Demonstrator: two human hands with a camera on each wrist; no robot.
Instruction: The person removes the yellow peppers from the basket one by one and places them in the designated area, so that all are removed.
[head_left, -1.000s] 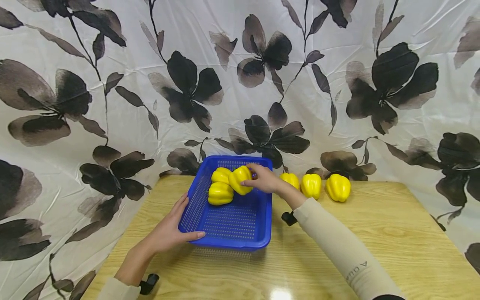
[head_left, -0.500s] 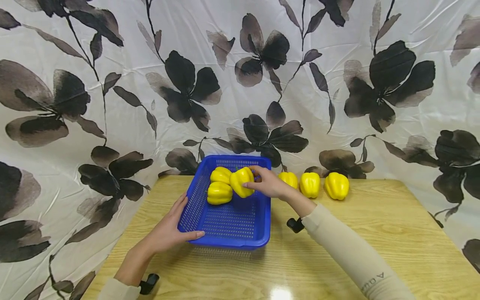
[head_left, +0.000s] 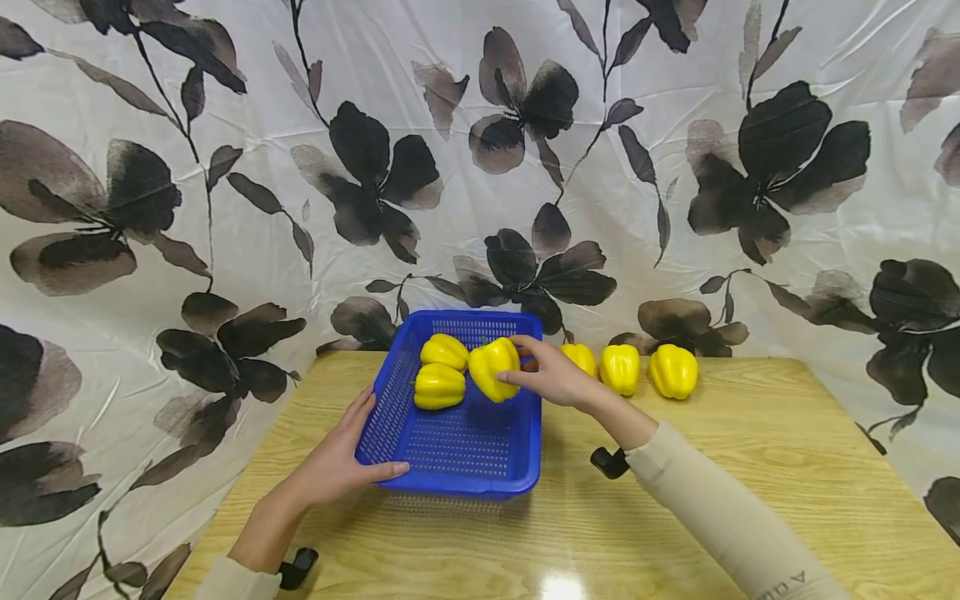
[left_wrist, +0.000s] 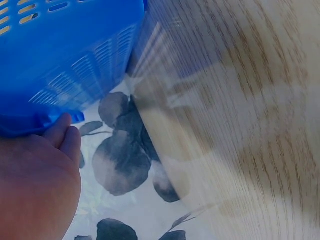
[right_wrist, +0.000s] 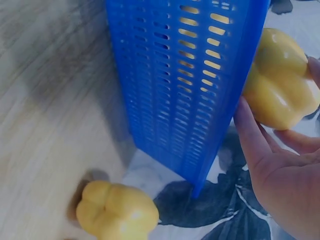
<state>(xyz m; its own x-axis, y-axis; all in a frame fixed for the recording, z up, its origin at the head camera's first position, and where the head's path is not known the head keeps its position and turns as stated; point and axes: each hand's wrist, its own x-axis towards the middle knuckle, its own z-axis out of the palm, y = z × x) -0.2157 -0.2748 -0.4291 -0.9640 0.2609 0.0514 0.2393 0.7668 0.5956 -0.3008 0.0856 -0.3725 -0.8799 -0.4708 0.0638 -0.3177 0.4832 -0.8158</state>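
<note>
the right hand (head_left: 555,375) grips a yellow bell pepper (head_left: 491,369) between thumb and fingers, thumb on the near side and fingertips on the far side. that held pepper is over the inside of a blue basket (head_left: 465,486), toward the back right from the fingers of the other hand; the right wrist view shows it past the rim, partly above it. to the left of the gripping fingers, the basket contains two more yellow peppers: a back pepper (head_left: 444,352) and a front pepper (head_left: 439,387), lying against each other. the basket's slotted right wall stands below the right palm.

the left hand (head_left: 341,462) has its fingers extended along the outside of the basket's left rim, touching it, while its thumb lies over the near left corner.

to the right of the right hand's fingers, outside the basket, three peppers (head_left: 619,369) stand in a row on the wooden table (head_left: 675,467), the nearest one partly hidden behind the right hand. beyond all the fingers hangs a floral cloth (head_left: 637,208).
</note>
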